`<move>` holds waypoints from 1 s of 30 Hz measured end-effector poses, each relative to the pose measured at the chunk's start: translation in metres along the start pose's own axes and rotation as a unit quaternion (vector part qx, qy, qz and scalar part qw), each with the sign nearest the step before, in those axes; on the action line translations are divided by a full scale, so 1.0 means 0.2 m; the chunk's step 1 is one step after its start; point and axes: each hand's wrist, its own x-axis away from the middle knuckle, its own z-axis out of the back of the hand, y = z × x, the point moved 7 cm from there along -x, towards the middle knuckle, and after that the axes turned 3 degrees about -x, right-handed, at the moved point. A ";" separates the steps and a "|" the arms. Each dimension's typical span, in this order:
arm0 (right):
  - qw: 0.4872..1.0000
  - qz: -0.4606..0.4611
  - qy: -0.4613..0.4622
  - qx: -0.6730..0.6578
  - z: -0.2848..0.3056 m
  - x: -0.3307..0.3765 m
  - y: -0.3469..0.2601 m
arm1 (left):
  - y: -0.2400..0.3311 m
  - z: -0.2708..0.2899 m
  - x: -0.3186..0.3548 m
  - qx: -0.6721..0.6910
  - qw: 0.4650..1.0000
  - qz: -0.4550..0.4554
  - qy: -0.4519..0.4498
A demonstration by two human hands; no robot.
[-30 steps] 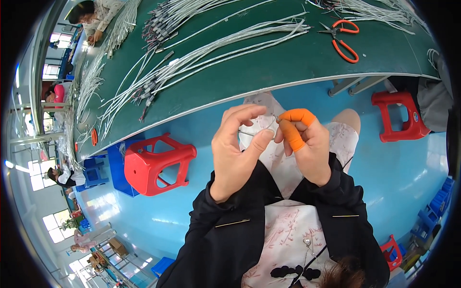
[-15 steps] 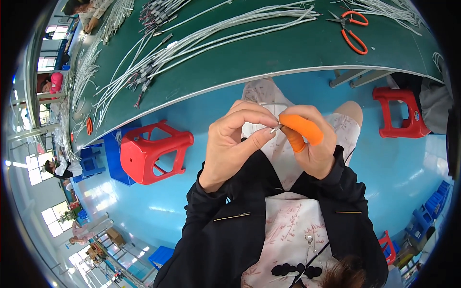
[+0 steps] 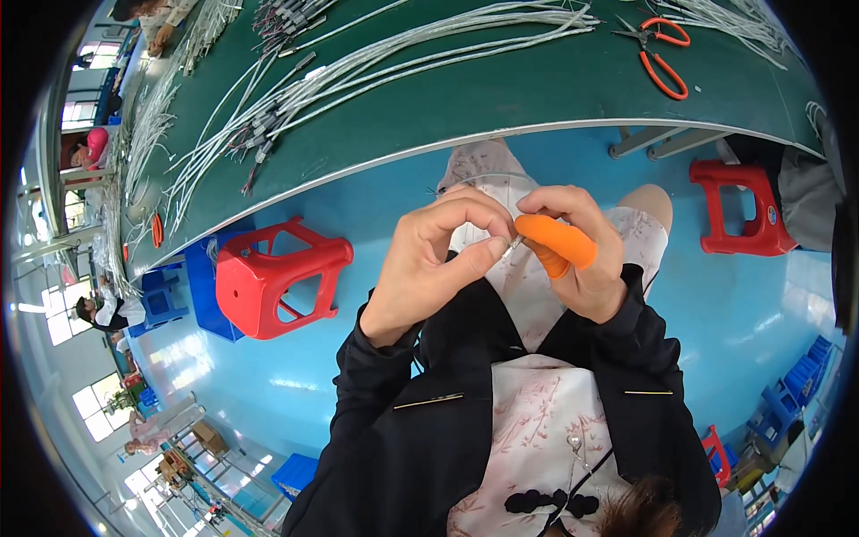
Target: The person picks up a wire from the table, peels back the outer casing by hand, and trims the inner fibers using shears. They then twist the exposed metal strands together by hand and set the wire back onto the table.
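Over my lap, both hands meet at the end of a thin light-coloured cable. My left hand is closed in a pinch, thumb and forefinger pressing on the tip. Orange covers sit on two digits of my right hand, which is closed around the same piece from the other side. Most of the cable is hidden by the fingers, and its fine wires are too small to make out. Both hands are below the near edge of the green table.
Bundles of white cables with grey connectors lie on the table. Orange-handled cutters rest at its right. A red stool stands at left beside a blue bin, another red stool at right. Other people sit at far left.
My left hand has shifted slightly left and its fingertips have drawn a little away from the right hand's. The view has moved slightly. Both hands keep their pinch.
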 end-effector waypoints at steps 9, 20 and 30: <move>0.998 -0.029 0.002 -0.047 -0.01 0.02 0.02 | -0.02 0.00 -0.01 0.074 0.995 0.063 -0.032; 0.999 -0.014 -0.027 -0.033 -0.02 0.01 0.02 | -0.05 0.00 -0.02 0.036 0.994 0.070 -0.076; 0.882 -0.357 0.022 -0.306 -0.06 0.11 0.17 | -0.04 0.03 -0.03 0.028 0.997 0.073 -0.026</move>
